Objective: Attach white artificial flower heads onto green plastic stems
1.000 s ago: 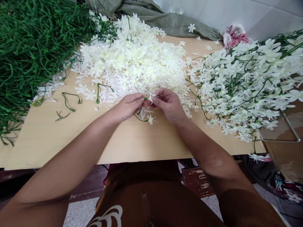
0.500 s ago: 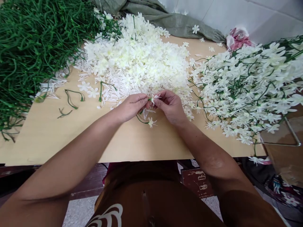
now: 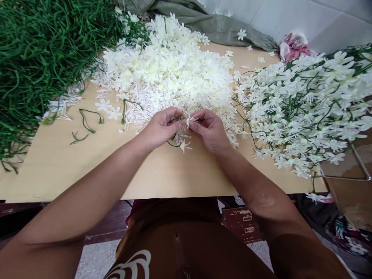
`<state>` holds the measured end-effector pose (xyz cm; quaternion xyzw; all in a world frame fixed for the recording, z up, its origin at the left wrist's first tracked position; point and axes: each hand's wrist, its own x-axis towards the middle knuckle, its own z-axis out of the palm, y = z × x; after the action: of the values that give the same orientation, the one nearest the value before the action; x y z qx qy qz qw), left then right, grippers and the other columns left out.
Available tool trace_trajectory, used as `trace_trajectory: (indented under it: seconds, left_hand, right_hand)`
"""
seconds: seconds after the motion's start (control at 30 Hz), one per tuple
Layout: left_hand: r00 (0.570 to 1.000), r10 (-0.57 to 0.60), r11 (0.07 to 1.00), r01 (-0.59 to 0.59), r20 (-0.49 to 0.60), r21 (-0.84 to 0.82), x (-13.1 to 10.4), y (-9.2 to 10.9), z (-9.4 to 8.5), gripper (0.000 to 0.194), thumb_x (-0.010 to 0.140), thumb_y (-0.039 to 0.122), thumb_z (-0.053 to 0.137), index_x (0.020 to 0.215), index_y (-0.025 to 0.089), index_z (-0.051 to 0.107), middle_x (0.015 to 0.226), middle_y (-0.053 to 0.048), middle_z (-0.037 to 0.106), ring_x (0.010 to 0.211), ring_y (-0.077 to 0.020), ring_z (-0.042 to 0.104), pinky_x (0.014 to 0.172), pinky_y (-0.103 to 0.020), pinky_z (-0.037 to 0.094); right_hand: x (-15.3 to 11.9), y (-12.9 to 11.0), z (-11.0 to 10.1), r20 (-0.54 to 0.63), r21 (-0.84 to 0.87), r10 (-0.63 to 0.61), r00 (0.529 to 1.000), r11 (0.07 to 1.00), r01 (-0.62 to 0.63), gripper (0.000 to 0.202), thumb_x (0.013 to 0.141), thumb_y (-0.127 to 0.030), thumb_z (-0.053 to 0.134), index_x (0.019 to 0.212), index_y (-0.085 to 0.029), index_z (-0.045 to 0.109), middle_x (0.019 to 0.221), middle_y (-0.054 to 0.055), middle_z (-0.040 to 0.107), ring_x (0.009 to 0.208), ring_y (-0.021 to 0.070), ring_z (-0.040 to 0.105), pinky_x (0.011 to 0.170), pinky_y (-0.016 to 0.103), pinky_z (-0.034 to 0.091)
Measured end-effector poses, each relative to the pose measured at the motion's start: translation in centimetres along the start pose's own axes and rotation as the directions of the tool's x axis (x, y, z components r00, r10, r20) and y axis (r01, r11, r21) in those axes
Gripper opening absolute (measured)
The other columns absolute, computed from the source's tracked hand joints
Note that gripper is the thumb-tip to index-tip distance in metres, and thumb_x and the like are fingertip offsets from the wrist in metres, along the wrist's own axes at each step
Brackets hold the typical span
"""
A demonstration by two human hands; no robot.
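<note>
Over the middle of the table, my left hand pinches a green artificial stem, largely covered by its fingers. Facing it, my right hand closes thumb and forefinger on a small white artificial flower. The fingertips of both hands nearly meet at this flower; whether it sits on the stem I cannot tell. Below my left fingers hangs another white flower on a curved green stem, its other end hidden by the hand. Behind both hands spreads a heap of loose white flowers.
A big pile of green stems covers the left side. Several loose stems lie nearer. On the right rests a mass of assembled flower sprays. A grey-green cloth runs along the wall, beside a pink-and-white crumpled bag.
My left fingers have curled and shifted slightly up around the stem. My right hand stays almost in place at the flower. The hanging flower below has moved a little up and left.
</note>
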<state>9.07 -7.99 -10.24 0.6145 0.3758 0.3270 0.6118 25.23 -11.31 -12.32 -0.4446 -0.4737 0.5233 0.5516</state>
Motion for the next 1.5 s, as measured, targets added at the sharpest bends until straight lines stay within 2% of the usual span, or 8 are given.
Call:
trace_trajectory:
  seconds: [0.2,0.3,0.47,0.6,0.87,1.03,1.2,1.5]
  left_hand:
    - [1.000,-0.003,0.997,0.005,-0.028,0.071,0.1,-0.3,0.0,0.019,0.074,0.031,0.065,0.078,0.017,0.053,0.066,0.003,0.054,0.058,-0.0084,0.048,0.054,-0.021,0.038]
    - [1.000,0.016,0.994,-0.013,-0.019,0.106,0.1,-0.5,0.0,0.016,0.071,0.026,0.063,0.076,0.016,0.052,0.068,0.003,0.054,0.060,-0.0079,0.048,0.057,-0.021,0.039]
    - [1.000,0.015,0.992,-0.015,0.005,0.122,-0.1,-0.1,0.0,0.014,0.071,0.025,0.060,0.074,0.018,0.049,0.060,0.006,0.045,0.053,-0.0063,0.038,0.050,-0.020,0.031]
    - [1.000,-0.009,0.994,0.009,-0.003,0.112,-0.2,0.4,0.0,0.015,0.071,0.026,0.061,0.075,0.018,0.049,0.059,0.006,0.043,0.051,-0.0063,0.036,0.049,-0.021,0.029]
    - [0.998,-0.055,0.998,0.055,0.041,0.014,-0.3,0.2,-0.5,0.022,0.071,0.034,0.063,0.080,0.016,0.055,0.066,0.003,0.050,0.056,-0.0076,0.039,0.051,-0.022,0.030]
    - [0.986,-0.099,0.993,0.106,0.134,-0.045,-0.2,0.0,-1.1,0.027,0.079,0.042,0.055,0.071,0.016,0.058,0.053,0.005,0.031,0.048,-0.0080,0.026,0.047,-0.024,0.019]
    - [0.985,-0.075,0.996,0.068,0.157,0.053,-0.2,-0.1,-1.2,0.036,0.083,0.048,0.058,0.064,0.019,0.050,0.058,0.002,0.040,0.051,-0.0095,0.032,0.049,-0.025,0.025]
    - [0.974,-0.014,0.999,0.003,0.225,0.046,-0.2,-0.3,-1.0,0.048,0.082,0.059,0.058,0.059,0.019,0.045,0.055,0.003,0.035,0.052,-0.0097,0.030,0.050,-0.026,0.023]
  right_hand:
    - [-0.3,-0.4,0.6,0.061,-0.031,0.058,0.996,0.998,-0.056,0.050,0.059,-0.056,0.083,0.079,-0.022,0.053,0.068,-0.007,0.054,0.057,0.0064,0.053,0.056,0.023,0.049]
    - [-0.5,-0.4,1.0,0.057,-0.144,0.011,0.998,0.990,-0.003,0.052,0.057,-0.055,0.085,0.078,-0.021,0.052,0.064,-0.008,0.049,0.054,0.0054,0.047,0.050,0.022,0.041]
    - [-0.6,-0.4,0.6,0.162,-0.316,-0.021,0.987,0.946,0.072,0.045,0.080,-0.063,0.064,0.073,-0.021,0.049,0.056,-0.007,0.046,0.051,0.0073,0.045,0.050,0.025,0.037]
    - [-0.6,-0.7,0.2,0.230,-0.309,-0.011,0.973,0.947,0.084,0.046,0.085,-0.065,0.056,0.073,-0.021,0.048,0.057,-0.005,0.049,0.051,0.0075,0.045,0.051,0.025,0.036]
    - [-0.4,-1.1,-0.1,0.169,-0.331,-0.096,0.981,0.932,0.149,0.046,0.081,-0.063,0.062,0.070,-0.019,0.052,0.059,-0.005,0.041,0.056,0.0080,0.036,0.055,0.026,0.030]
    - [-0.5,-1.5,-0.3,0.126,-0.350,-0.120,0.985,0.923,0.158,0.049,0.082,-0.065,0.060,0.065,-0.020,0.047,0.059,-0.005,0.037,0.056,0.0085,0.031,0.053,0.027,0.026]
    - [-0.6,-1.4,-0.2,0.132,-0.409,-0.161,0.978,0.890,0.202,0.049,0.084,-0.064,0.056,0.064,-0.021,0.044,0.059,-0.005,0.033,0.058,0.0092,0.030,0.056,0.028,0.028]
    - [-0.6,-1.2,0.0,0.132,-0.463,-0.196,0.972,0.855,0.235,0.044,0.086,-0.059,0.057,0.065,-0.022,0.047,0.062,-0.002,0.039,0.065,0.0127,0.039,0.062,0.030,0.034]
